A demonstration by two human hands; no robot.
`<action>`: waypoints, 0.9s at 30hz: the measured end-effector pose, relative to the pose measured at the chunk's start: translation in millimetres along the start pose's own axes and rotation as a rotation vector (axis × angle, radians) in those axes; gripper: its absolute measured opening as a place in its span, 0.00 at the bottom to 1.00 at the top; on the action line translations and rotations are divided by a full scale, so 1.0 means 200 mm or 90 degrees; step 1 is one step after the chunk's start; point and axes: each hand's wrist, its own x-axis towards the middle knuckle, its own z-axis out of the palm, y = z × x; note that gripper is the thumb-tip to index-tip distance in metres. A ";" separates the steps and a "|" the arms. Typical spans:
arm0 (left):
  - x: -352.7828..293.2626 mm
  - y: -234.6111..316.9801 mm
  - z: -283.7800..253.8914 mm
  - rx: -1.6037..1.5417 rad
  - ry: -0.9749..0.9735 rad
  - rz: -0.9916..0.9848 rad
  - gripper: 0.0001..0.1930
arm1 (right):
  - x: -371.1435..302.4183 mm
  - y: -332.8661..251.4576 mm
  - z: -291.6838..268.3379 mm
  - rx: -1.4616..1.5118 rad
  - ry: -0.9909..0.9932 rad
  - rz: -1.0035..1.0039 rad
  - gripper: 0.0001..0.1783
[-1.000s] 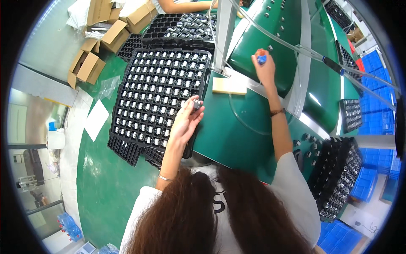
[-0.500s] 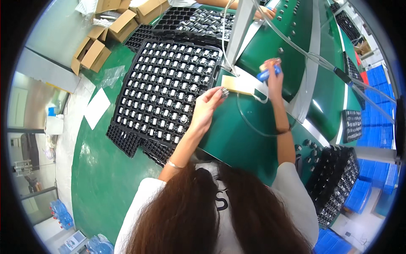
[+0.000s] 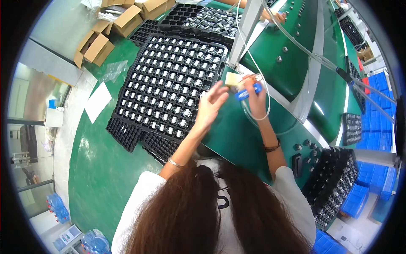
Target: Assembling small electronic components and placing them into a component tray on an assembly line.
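My left hand [image 3: 210, 104] is open, its fingers apart, beside the right edge of a large black tray [image 3: 136, 111]. Rows of small silver cylindrical metal parts [image 3: 181, 78] fill the tray's pockets. To the right, my right hand [image 3: 256, 101] is closed around a blue-handled tool [image 3: 248, 92], whose exact kind I cannot make out. A small dark metal part [image 3: 234, 89] seems to be at its fingertips, partly blurred. Just beyond lies a pale yellow pad [image 3: 231, 79] on the green table [image 3: 224, 135], partly hidden by my right hand.
A green conveyor belt [image 3: 292, 72] carries several small parts beyond a metal post [image 3: 246, 31]. Clear hoses [image 3: 311, 54] hang across. Another person's hand [image 3: 274, 16] is at the far belt. Black trays of parts [image 3: 334, 190] stand at right; cardboard boxes [image 3: 98, 51] lie far left.
My right hand has come back from over the belt toward the yellow pad with the blue tool. My left hand has let go of the metal part and opened. Another part is on the belt.
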 end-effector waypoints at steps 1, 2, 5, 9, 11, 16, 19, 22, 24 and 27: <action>0.01 -0.01 -0.05 0.086 0.034 0.088 0.23 | 0.05 0.00 -0.03 -0.091 0.011 -0.048 0.11; 0.02 0.03 -0.09 0.168 0.065 0.123 0.21 | 0.09 0.01 -0.07 -0.194 0.028 -0.069 0.11; 0.00 0.09 -0.22 0.571 0.123 0.235 0.12 | 0.17 0.04 -0.10 -0.386 0.064 -0.089 0.13; 0.02 0.05 -0.27 0.762 0.085 0.268 0.10 | 0.18 0.11 -0.12 -0.516 0.047 -0.171 0.19; 0.02 0.06 -0.25 0.767 0.077 0.267 0.09 | 0.16 0.11 -0.12 -0.534 0.055 -0.235 0.26; 0.02 0.06 -0.25 0.749 0.127 0.259 0.08 | 0.03 -0.02 -0.20 -0.477 0.024 -0.039 0.34; 0.03 0.06 -0.28 0.730 0.086 0.197 0.07 | -0.04 -0.06 -0.26 -0.479 -0.017 -0.012 0.33; 0.04 0.09 -0.24 0.849 0.056 0.327 0.07 | -0.07 -0.09 -0.30 -0.449 -0.032 0.037 0.31; 0.06 0.09 -0.26 0.879 0.045 0.350 0.08 | -0.07 -0.09 -0.31 -0.442 -0.020 0.041 0.29; 0.09 0.11 -0.29 0.747 -0.046 0.247 0.09 | -0.03 -0.08 -0.31 -0.449 -0.026 0.014 0.28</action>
